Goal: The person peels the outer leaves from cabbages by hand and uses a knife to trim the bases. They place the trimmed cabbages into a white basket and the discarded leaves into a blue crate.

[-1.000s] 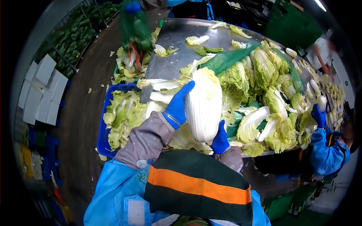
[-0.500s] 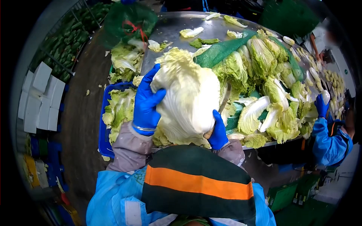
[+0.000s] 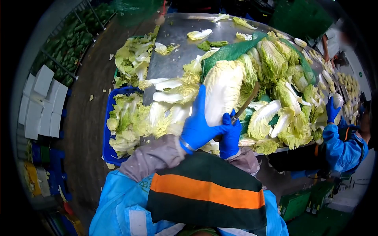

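A pale napa cabbage (image 3: pixel 221 90) stands out in front of me, its leafy top pointing away and its white base close to my hands. My left hand (image 3: pixel 200 125), in a blue glove, grips the lower left side of the cabbage, thumb reaching across the base. In my right hand (image 3: pixel 230 137), also gloved, is a knife with a curved blade (image 3: pixel 248 101); the blade points up along the cabbage's right side. The handle is mostly hidden by the fingers. Loose cabbage leaves (image 3: pixel 173 96) lie left of the cabbage on the metal table (image 3: pixel 173 33).
Several cabbages (image 3: pixel 271 57) and green netting (image 3: pixel 222 54) are heaped at the right. A blue crate (image 3: pixel 108 135) of leaves stands at the table's left edge, with another leaf pile (image 3: pixel 134 61) behind it. At far right, a co-worker's gloved hand (image 3: pixel 332 110) holds a cabbage.
The cabbage looks slimmer, with loose leaves now lying to its left. My left hand has moved right and down to its base. The green net bag at upper left has moved away.
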The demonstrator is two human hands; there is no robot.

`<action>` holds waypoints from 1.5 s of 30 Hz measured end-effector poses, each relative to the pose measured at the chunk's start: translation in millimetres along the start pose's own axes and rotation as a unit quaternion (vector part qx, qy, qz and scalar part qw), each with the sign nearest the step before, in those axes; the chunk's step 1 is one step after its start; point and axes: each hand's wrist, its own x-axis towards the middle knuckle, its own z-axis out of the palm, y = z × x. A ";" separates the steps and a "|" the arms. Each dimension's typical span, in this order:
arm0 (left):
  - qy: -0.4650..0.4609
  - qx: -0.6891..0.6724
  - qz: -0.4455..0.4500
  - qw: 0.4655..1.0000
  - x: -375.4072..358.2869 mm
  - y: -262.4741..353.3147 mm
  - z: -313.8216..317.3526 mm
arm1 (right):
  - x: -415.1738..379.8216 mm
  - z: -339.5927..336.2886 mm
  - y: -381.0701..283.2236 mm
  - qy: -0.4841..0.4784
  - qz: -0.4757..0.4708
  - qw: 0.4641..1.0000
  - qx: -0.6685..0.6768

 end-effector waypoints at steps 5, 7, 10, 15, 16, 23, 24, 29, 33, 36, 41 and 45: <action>0.011 -0.061 0.035 0.997 4.0 -10.4 5.7 | -0.6 -23.1 9.7 -0.060 0.001 0.998 0.014; 0.013 -0.083 0.041 0.996 2.0 -14.1 5.7 | -3.7 -21.8 8.0 -0.065 0.006 0.998 -0.007; 0.024 -0.068 0.050 0.996 -0.1 -19.9 6.0 | -9.0 -10.3 -2.1 -0.049 0.022 0.999 -0.009; 0.037 -0.103 0.030 0.994 -2.0 -24.3 4.6 | -5.5 -10.1 -0.6 -0.086 -0.006 0.996 -0.014; 0.038 -0.111 0.026 0.993 -1.6 -26.0 3.3 | -3.2 -11.7 1.9 -0.096 -0.011 0.995 -0.016; 0.056 -0.059 0.038 0.996 0.6 -41.5 0.0 | 4.8 -20.4 12.7 -0.135 -0.017 0.991 -0.007; 0.063 -0.043 0.044 0.996 1.2 -42.0 -0.7 | 3.1 -19.0 10.2 -0.126 -0.008 0.992 -0.020; 0.098 -0.297 -0.201 0.928 11.0 -55.7 -29.5 | 5.3 -33.8 12.0 -0.161 0.027 0.987 -0.002; 0.204 -0.427 -0.197 0.859 43.9 -59.8 -61.4 | -0.2 -49.3 31.7 -0.194 0.098 0.976 0.030; 0.200 -0.525 -0.235 0.793 50.1 -98.8 -82.0 | -3.0 -52.5 26.5 -0.179 0.133 0.971 0.082; -0.081 -0.330 -0.300 0.891 -9.7 -58.7 -14.4 | 8.2 -48.2 24.4 -0.201 0.107 0.959 0.170; 0.061 -0.246 -0.186 0.949 -17.8 -36.9 7.5 | 7.6 -43.2 28.3 -0.188 0.121 0.964 0.145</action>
